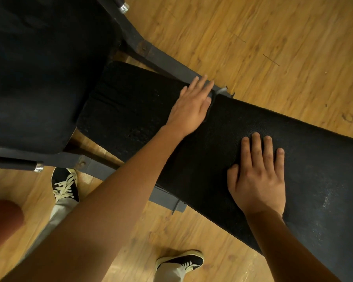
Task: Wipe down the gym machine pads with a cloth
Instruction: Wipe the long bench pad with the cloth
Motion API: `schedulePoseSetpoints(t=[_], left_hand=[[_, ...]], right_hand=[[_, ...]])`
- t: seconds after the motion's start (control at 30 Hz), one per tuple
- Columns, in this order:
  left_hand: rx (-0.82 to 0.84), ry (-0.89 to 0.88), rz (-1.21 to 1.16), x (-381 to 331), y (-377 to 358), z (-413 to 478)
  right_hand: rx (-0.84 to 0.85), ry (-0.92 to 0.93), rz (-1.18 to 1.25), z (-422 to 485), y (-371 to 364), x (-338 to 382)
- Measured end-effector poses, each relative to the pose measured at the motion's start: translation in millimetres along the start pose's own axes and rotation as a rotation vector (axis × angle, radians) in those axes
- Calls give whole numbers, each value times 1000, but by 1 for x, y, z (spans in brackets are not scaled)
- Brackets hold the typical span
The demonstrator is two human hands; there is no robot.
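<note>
Pads of the gym machine fill the middle of my view: a short seat pad (pixel 130 106) and a long pad (pixel 304 163) lie end to end, running from the left centre down to the right edge, with a narrow gap between them. Both are black and grainy, and the long pad shows pale scuffs near its right end. A larger dark back pad (pixel 39 68) fills the upper left and overlaps the far end of the seat pad.

My left hand (pixel 192 106) lies palm down on the seat pad right at the gap, fingers straight and close together, the tips reaching the pad's far edge. My right hand (pixel 257 178) rests flat on the long pad, fingers straight and slightly spread, thumb out to the side. Neither hand is curled round anything that I can see.

A grey metal frame (pixel 167 58) runs under the pads, with two chrome-tipped handles (pixel 38 166) at the left. Below is a wooden floor (pixel 273 47). Black shoes with pale laces stand on it, the left shoe (pixel 65 184) beside the frame and the right shoe (pixel 183 260) near the bottom edge.
</note>
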State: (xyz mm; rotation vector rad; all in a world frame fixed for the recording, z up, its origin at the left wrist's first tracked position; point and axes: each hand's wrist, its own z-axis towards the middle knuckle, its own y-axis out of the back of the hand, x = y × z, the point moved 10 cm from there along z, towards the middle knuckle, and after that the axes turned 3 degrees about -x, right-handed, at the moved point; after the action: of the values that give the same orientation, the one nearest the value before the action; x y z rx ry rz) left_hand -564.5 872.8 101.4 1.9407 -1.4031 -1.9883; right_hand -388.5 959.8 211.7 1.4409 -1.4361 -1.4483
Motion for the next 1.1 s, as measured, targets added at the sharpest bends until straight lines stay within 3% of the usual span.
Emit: schedulePoseSetpoints(t=[0.17,0.47,0.73,0.97,1.1], left_hand=[[0,31,31,11,10,30],[-41,69,11,11,-4,-50],[4,117,31,26,15,26],[8,87,41,20,-1,-70],[26,69,47,27,7,-37]], right_hand=[[-6,3,-4,1,1,0],[-7,0,3,1,-1,0],[-14,5,-12,0,0,1],[13,-4,-9,1,-1,1],[-2,-9,5,0,-1,1]])
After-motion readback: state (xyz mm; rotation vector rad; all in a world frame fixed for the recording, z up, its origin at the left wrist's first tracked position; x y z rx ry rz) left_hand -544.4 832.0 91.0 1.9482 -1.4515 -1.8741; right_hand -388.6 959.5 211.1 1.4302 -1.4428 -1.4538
